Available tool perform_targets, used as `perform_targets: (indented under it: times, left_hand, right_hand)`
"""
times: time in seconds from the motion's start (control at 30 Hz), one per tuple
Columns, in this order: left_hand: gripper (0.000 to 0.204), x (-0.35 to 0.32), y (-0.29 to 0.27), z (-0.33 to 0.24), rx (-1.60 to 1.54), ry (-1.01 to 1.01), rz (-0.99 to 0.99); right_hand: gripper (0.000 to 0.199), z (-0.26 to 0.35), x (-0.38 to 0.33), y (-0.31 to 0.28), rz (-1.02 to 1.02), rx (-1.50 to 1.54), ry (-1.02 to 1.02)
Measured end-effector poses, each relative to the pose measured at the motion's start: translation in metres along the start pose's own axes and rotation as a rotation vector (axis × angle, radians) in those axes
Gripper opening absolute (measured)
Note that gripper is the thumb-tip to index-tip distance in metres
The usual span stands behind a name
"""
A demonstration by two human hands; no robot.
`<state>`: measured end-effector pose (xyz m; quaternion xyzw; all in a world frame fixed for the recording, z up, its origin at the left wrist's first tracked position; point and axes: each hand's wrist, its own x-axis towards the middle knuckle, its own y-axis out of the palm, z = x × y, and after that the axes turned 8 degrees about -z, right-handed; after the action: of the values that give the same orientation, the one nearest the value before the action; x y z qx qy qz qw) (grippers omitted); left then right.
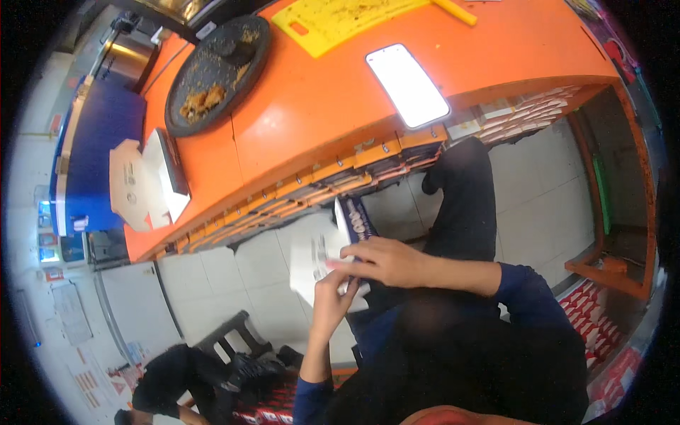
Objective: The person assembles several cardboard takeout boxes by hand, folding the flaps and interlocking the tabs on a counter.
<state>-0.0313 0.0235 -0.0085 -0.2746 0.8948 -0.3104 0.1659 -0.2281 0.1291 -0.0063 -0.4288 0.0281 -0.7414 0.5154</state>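
Low in front of me, below the orange counter's edge, I hold a cardboard food box [309, 258], white inside with a dark blue printed outer side. Its flaps stand partly unfolded. My left hand [331, 301] pinches the box's near edge. Over the same edge lies my right hand [382, 261], its fingers bent onto the cardboard and meeting the left fingertips. The fingers partly hide the near side of the box. Another open box [142, 185], pale inside, rests at the counter's left end.
On the orange counter [304, 106] sit a dark stone mortar [212, 78] with fried crumbs, a lit phone [407, 85] near the edge and a yellow cutting board [333, 25]. A blue cooler box [99, 156] stands left. Another person [177, 379] is at lower left, beside a dark stool.
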Motion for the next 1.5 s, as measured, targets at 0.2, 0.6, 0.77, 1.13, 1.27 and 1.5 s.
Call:
perform_targets:
  times: [0.2, 0.6, 0.77, 1.13, 1.27, 1.5]
  left_hand:
    - [0.042, 0.013, 0.007, -0.017, -0.818, -0.316, -0.356]
    - [0.054, 0.028, 0.042, -0.076, -0.899, -0.113, -0.602]
    - [0.051, 0.001, 0.053, -0.009, -0.162, 0.265, -0.341]
    - [0.017, -0.003, -0.006, -0.017, 0.264, 0.635, -0.043]
    - [0.025, -0.036, -0.005, 0.033, 0.574, 0.791, 0.166]
    - [0.027, -0.034, -0.018, 0.026, 0.615, 0.357, -0.503]
  right_hand:
    - [0.02, -0.011, -0.035, 0.023, -0.328, 0.162, -0.218]
    - [0.029, -0.006, -0.006, -0.028, -0.126, -0.029, 0.032]
    - [0.027, -0.013, -0.001, -0.067, 0.238, 0.302, 0.24]
    - [0.068, -0.049, -0.032, -0.06, -0.177, 0.394, 0.317]
    - [0.08, -0.063, -0.011, -0.046, -0.185, 0.018, 0.451]
    - [0.041, -0.104, -0.043, -0.027, 0.337, 0.29, 0.51]
